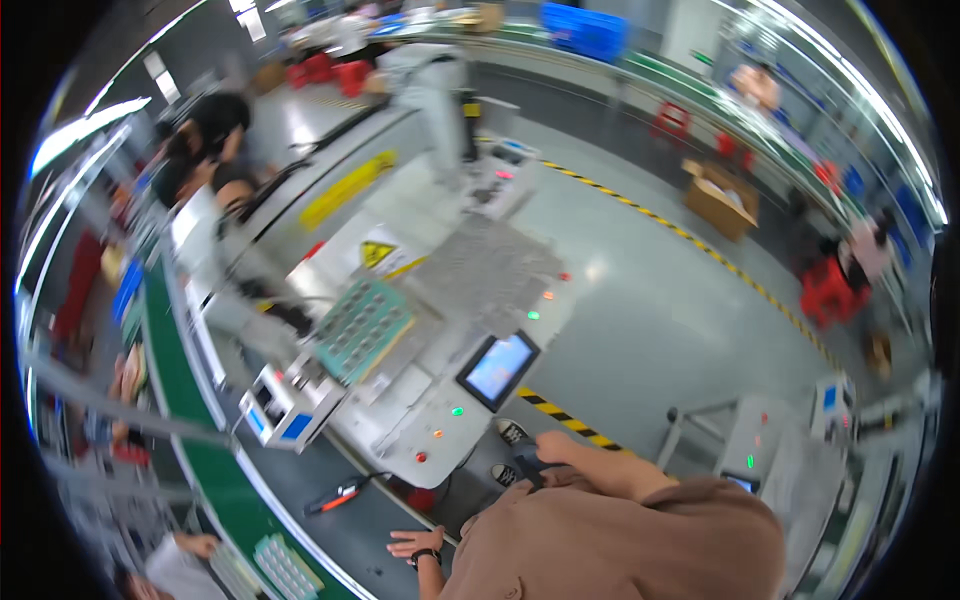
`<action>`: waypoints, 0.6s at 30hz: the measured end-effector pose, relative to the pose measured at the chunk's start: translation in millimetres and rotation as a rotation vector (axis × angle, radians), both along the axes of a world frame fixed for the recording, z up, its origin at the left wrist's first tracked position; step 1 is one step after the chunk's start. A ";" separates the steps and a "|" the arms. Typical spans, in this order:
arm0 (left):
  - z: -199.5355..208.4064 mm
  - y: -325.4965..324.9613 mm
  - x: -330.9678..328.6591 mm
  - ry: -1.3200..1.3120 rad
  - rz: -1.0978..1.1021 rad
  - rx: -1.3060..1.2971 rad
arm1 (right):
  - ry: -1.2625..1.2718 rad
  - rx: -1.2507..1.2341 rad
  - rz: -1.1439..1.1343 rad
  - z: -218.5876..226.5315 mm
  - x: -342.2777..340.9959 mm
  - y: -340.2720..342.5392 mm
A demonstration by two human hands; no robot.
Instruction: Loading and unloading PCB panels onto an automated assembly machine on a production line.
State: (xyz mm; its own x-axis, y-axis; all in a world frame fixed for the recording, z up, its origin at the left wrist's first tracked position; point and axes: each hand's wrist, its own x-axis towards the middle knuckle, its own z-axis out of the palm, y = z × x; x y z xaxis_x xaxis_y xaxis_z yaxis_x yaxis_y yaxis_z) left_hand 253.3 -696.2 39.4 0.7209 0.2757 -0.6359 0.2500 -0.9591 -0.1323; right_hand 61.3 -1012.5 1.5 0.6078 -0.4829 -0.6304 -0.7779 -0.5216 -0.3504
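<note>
My left hand [414, 543], with a dark watch on the wrist, lies flat with fingers spread on the dark grey bench top [385, 575]. Beyond it on the same surface rests a black-and-orange electric screwdriver [336, 496], its cable running toward the machine. My right hand [552, 449] is closed in front of my body, next to something dark; what its fingers hold is hidden. Ahead stands a white bench machine [410, 465] with a tilted touchscreen [497, 370] and lit buttons. A teal tray [364, 330] with rows of dark parts sits on it.
A green conveyor belt [195, 455] runs along the left, with people working beside it. A white box with blue displays [290, 417] stands at the machine's left corner. Yellow-black tape [690, 240] crosses the floor. An open carton [720, 200] lies beyond. Another machine [780, 470] stands right.
</note>
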 end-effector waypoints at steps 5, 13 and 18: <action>10.8 4.3 -3.7 0.004 0.102 -0.010 | -0.168 -0.081 0.022 -19.9 -6.6 7.6; 5.2 10.5 -6.2 0.010 0.114 -0.054 | -0.098 -0.054 0.073 -16.9 -4.1 1.7; 2.6 8.0 -4.2 -0.016 0.088 -0.061 | -0.140 -0.066 0.058 -25.1 -12.5 0.4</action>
State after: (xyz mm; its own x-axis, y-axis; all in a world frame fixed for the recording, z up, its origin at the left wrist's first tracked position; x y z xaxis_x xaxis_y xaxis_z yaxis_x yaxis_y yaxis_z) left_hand 249.2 -688.3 42.0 0.7061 0.2993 -0.6418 0.3354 -0.9395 -0.0692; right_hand 48.8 -1012.1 -23.6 0.7155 -0.4824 -0.5054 -0.6919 -0.5898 -0.4165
